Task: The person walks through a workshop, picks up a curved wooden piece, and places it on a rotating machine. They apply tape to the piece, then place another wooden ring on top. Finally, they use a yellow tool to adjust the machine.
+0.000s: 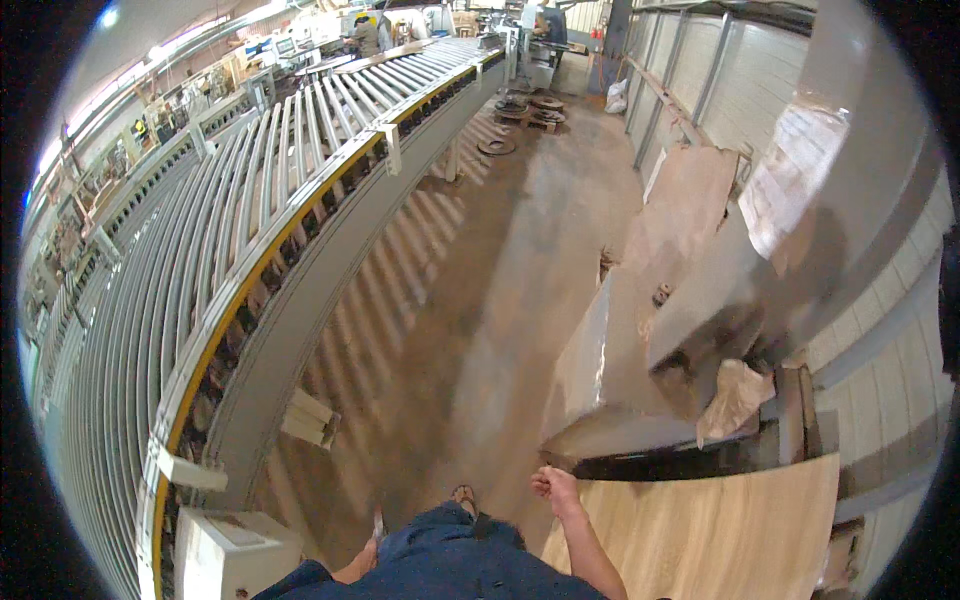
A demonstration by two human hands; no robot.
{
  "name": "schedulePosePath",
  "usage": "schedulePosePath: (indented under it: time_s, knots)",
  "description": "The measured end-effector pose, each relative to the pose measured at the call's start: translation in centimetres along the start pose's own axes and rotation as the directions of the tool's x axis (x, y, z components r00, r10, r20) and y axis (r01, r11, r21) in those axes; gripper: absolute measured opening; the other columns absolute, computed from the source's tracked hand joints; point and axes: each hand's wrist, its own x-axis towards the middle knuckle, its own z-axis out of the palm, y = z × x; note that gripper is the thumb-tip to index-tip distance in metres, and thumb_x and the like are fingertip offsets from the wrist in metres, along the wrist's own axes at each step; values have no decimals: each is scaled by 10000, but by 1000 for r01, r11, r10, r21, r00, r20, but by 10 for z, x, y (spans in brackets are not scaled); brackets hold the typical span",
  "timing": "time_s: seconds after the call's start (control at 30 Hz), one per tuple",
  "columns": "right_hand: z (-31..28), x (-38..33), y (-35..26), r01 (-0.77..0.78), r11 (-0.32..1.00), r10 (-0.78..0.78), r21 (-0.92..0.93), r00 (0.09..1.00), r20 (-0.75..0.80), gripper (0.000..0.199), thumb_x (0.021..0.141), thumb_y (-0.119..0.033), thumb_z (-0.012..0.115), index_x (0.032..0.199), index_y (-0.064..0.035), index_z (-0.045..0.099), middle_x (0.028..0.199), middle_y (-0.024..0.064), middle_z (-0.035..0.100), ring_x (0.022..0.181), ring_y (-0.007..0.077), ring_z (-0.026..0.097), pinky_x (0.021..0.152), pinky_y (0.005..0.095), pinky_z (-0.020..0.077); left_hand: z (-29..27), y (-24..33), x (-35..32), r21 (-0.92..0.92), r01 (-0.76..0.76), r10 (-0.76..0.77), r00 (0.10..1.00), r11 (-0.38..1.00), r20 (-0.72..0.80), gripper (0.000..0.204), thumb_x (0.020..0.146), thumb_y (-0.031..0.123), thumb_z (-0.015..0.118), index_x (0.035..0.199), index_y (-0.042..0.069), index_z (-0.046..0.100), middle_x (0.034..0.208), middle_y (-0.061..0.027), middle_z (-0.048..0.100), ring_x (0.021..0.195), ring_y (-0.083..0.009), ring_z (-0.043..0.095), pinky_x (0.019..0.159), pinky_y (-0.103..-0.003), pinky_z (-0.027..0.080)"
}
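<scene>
Dark blue clothing fills the bottom middle, with one foot showing past its edge on the brown floor. To the right of it lies a wooden board, pale with a streaky grain, running out of the lower edge. Its upper left corner is just beside the right hand, whose fingers curl in toward the palm; whether they touch the board or hold anything, I cannot tell. The left hand is low by the clothing and mostly hidden, so its grip cannot be made out. Left of it stands a white box, next to a long roller conveyor that runs up and away. Beyond the board, a grey metal casing stands on the right, with crumpled brown paper near it and a large brown sheet farther up. Printed paper hangs on a grey post before the pale wall. Far up the aisle, a dark ring lies flat on the floor
</scene>
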Motion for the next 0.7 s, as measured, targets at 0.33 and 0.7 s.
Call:
schedulePosePath:
  time_s: [0.33,0.7]
  knots:
    - [62,306,-219,-9,996,3,84,997,74,207,981,-225,535,1034,-34,595,876,86,674,716,173,647,647,309,537,117,327,156,-34,-50,50,999,998,0,714,817,770,507,751,70,630,615,-82,540,504,-239,504,479,-379,411]
    - [103,581,-571,37,997,-40,66,998,39,226,979,-242,542,1055,-36,596,871,68,662,735,151,635,651,311,515,266,641,253,-79,20,-24,998,997,-52,708,819,770,504,752,76,626,614,-80,535,503,-237,498,479,-378,407]
